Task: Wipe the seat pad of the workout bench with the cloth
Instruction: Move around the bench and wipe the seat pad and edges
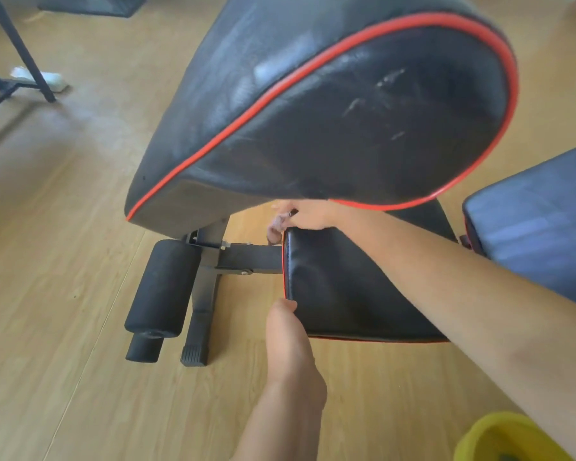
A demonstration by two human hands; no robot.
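The black seat pad point(343, 287) with red piping lies below the raised black backrest pad point(330, 104). My right hand point(305, 216) reaches across the seat to its far front corner and is shut on a small pinkish cloth point(276, 229), which hangs over that edge. The backrest hides part of this hand. My left hand point(288, 337) rests at the near front corner of the seat, thumb touching the pad's edge; its fingers are hidden underneath.
A black foam roller point(158, 291) and the bench's metal leg point(202, 314) stand on the wooden floor at the left. A second dark pad point(539, 227) is at the right. A yellow object point(506, 437) sits bottom right. A black frame point(17, 64) stands top left.
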